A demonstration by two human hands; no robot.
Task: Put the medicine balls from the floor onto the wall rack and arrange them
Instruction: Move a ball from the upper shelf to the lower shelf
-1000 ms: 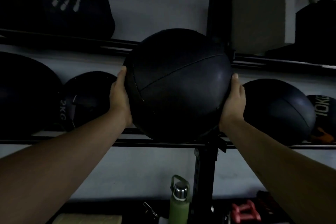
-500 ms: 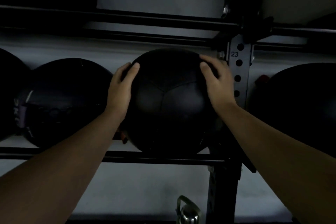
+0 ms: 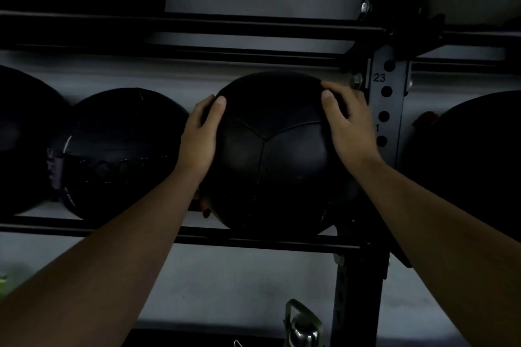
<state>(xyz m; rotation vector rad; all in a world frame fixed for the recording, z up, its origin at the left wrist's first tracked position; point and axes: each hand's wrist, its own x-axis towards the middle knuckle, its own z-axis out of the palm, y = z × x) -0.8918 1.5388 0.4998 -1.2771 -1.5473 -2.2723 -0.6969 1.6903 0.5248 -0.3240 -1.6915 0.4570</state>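
A black medicine ball (image 3: 270,155) with stitched seams rests on the middle shelf rails (image 3: 253,239) of the wall rack, just left of the upright post. My left hand (image 3: 201,135) grips its upper left side and my right hand (image 3: 346,124) grips its upper right side, fingers curled over the top. Another black medicine ball (image 3: 121,155) with a white stripe sits on the same shelf to the left, close beside my left hand.
The grey perforated upright post (image 3: 387,110), marked 23, stands right next to my right hand. Further dark balls sit at the far left (image 3: 25,138) and far right (image 3: 468,160). The upper shelf rails (image 3: 225,28) run overhead. A bottle top (image 3: 303,324) shows below.
Since a second ago the ball has gone from held in front of the rack onto the middle shelf. My hands slid from its sides to its top; little has moved in the last half second.
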